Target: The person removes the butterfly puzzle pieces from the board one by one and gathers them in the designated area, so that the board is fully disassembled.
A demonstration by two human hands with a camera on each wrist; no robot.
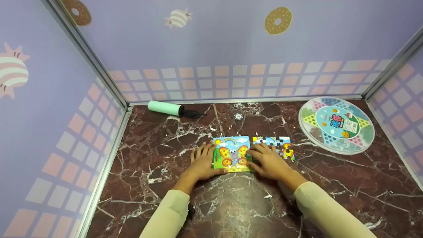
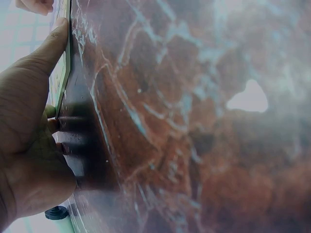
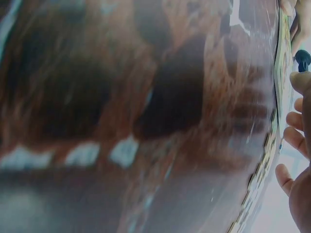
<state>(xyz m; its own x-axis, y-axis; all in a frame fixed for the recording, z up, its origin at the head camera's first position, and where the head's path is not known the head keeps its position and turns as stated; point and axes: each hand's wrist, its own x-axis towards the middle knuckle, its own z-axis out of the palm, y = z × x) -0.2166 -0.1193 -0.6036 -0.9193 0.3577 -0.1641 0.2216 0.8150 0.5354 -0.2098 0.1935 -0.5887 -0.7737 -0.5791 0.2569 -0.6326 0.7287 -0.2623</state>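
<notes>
A square butterfly picture board (image 1: 233, 153) lies flat on the dark marbled table. My left hand (image 1: 204, 161) rests at its left side, fingers along that edge and the thumb by the lower left corner. In the left wrist view the straight thumb (image 2: 51, 43) touches the board's edge. My right hand (image 1: 269, 162) is at the board's right side, its fingertips and thumb touching that edge with the fingers loosely bent. Beyond and under the right hand lie joined jigsaw pieces (image 1: 287, 147) with a rainbow and butterfly wing; the hand hides part of them.
A mint-green hand pump (image 1: 165, 108) with a black nozzle lies at the back left. A small round chip (image 1: 238, 116) lies behind the board. At the right is a round Chinese checkers set (image 1: 336, 125). Patterned walls enclose the table (image 1: 231, 205) on the left, back and right.
</notes>
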